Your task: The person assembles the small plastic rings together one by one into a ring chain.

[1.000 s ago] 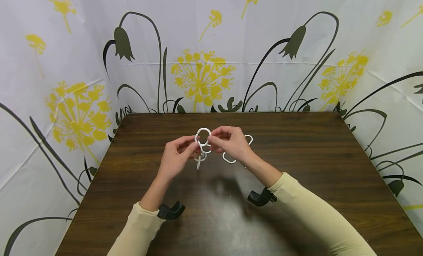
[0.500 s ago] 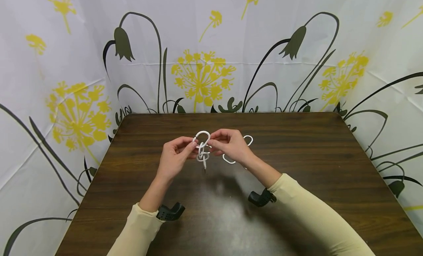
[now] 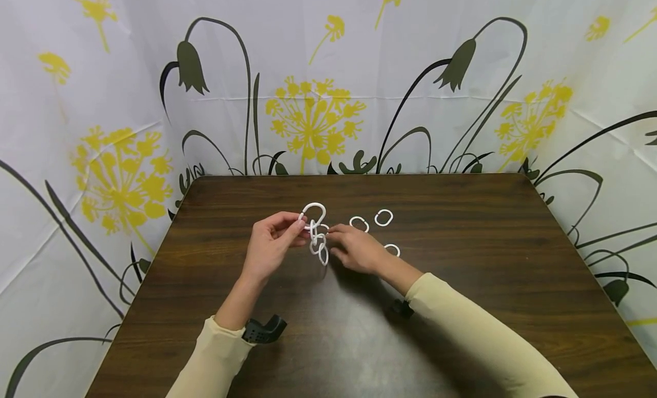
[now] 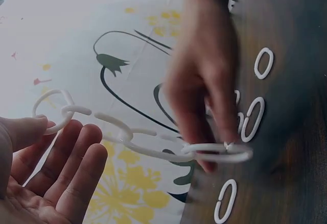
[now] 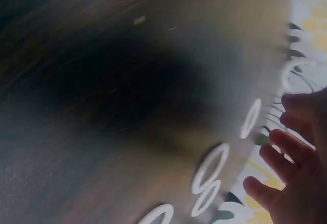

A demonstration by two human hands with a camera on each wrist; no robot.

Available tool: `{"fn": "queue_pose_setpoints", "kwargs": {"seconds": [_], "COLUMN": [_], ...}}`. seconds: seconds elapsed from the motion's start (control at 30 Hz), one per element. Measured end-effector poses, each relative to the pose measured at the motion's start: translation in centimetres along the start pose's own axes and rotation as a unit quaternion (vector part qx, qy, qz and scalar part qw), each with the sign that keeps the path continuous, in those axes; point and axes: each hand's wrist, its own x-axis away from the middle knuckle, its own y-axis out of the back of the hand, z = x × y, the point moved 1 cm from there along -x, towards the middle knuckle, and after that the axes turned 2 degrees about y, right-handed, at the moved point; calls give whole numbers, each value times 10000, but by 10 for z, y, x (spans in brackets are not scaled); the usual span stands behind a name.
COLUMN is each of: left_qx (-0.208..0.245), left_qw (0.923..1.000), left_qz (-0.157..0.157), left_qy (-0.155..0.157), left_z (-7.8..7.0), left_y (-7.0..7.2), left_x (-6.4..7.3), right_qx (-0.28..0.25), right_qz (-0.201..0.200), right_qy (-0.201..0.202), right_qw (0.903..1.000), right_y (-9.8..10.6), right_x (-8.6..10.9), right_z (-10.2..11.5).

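A chain of white plastic C-shaped links (image 3: 324, 213) hangs above the table. My left hand (image 3: 272, 244) pinches the top link between thumb and fingertips, with the other fingers held loosely, as the left wrist view shows. Beside the lower end of the chain is my right hand (image 3: 359, 250), its fingers and thumb apart. In the left wrist view that hand is blurred and overlaps the lowest link (image 4: 225, 157); whether it touches the link I cannot tell. The right wrist view shows my right hand (image 5: 301, 168) with relaxed fingers and no link clearly gripped.
Several loose white links lie on the dark wooden table (image 3: 246, 198), among them one link (image 3: 352, 221) beyond my right hand, another (image 3: 391, 218) farther right, and a partly hidden link (image 3: 398, 250) near the right wrist. A flowered curtain (image 3: 318, 56) stands behind the table.
My right hand has let go of the top link and moved down beside the chain's lower end. The left hand stays nearly in place while the chain has swung slightly right.
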Motion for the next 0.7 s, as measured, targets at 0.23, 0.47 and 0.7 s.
{"fn": "queue_pose_setpoints", "kwargs": {"seconds": [0.23,0.47,0.7], "left_qx": [-112,-55,5], "left_qw": [9999,9999,9999], "left_qz": [1,69,158], "left_qy": [41,54,35], "left_z": [-1,0,-1], "left_y": [1,0,0], "left_x": [-1,0,0], "right_qx": [685,922,1477], "right_qz": [699,1083,612], "right_qy": [347,210,408], "right_qw": [9946,9896,9863], "right_y": [-17,-23,-26], "right_x": [-1,-2,-3], "right_z": [-6,-5,-8]}}
